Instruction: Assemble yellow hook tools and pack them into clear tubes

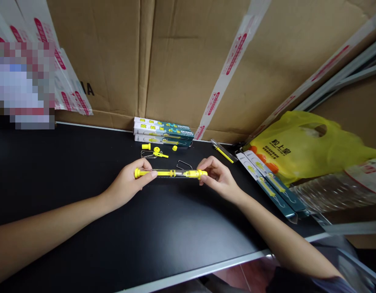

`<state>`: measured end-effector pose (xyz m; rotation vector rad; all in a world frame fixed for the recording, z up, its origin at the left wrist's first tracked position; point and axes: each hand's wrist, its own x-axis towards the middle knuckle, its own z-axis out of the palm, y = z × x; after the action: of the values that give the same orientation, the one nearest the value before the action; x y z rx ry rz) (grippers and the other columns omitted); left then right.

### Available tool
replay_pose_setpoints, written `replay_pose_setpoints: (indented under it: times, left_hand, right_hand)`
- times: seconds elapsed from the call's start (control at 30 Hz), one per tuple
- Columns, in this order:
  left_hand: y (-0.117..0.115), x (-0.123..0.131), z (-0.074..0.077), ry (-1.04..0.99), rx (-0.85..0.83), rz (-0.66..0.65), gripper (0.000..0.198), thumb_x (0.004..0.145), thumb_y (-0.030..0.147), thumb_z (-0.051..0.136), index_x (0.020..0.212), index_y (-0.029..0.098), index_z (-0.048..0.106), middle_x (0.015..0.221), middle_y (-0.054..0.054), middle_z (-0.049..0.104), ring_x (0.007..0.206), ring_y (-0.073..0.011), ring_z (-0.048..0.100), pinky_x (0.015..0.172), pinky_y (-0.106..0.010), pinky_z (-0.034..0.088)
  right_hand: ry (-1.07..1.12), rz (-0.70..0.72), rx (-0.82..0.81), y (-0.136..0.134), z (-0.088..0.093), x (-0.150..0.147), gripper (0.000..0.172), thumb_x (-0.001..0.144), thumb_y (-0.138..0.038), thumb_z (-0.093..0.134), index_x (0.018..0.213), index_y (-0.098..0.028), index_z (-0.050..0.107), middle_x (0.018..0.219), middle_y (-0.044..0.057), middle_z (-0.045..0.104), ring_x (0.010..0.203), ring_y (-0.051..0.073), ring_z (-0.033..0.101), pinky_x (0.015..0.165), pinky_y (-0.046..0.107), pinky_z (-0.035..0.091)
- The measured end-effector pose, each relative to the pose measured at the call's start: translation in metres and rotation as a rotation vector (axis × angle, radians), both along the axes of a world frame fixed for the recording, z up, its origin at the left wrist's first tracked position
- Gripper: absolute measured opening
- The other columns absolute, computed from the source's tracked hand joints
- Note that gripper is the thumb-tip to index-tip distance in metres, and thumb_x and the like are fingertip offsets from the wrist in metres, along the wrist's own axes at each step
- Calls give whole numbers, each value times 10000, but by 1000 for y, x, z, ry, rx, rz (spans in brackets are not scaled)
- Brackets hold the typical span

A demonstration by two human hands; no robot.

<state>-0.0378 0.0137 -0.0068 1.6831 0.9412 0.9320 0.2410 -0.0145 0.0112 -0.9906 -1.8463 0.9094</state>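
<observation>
A clear tubular spring scale [165,173] with yellow inner parts and end caps lies level across both hands, above the black table. My left hand [131,179] grips its left end, the thumb along the tube by the round yellow cap. At the other end, my right hand [218,177] pinches the yellow cap between thumb and fingers. Just behind the tube is a bent wire hook [184,165]. Farther back lie a yellow cap [146,146], a small yellow plug [175,148], a yellow ring [156,149] and a yellow stem piece [160,154] beside another wire hook [147,154].
Printed boxes [163,132] are stacked against the cardboard wall [175,61]. To the right are a packaged yellow-and-clear tube [223,151], two more printed boxes [267,185], a yellow plastic bag [300,142] and a clear ribbed bottle [331,193]. The table's pale edge [194,273] runs along the front.
</observation>
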Motion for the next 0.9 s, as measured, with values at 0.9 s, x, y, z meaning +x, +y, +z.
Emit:
replay_pose_setpoints:
  times: [0.9]
  left_hand:
    - [-1,-1,-2,26,27,32,237,853,395,561,766,197,462,582,74,404,512,-85,391,508,-213,325]
  right_hand:
    - [-173,-79,86,-1,1,-2,161,918,-343,542,1001,-212,499,895,33,551,785,145,560,728,281,478]
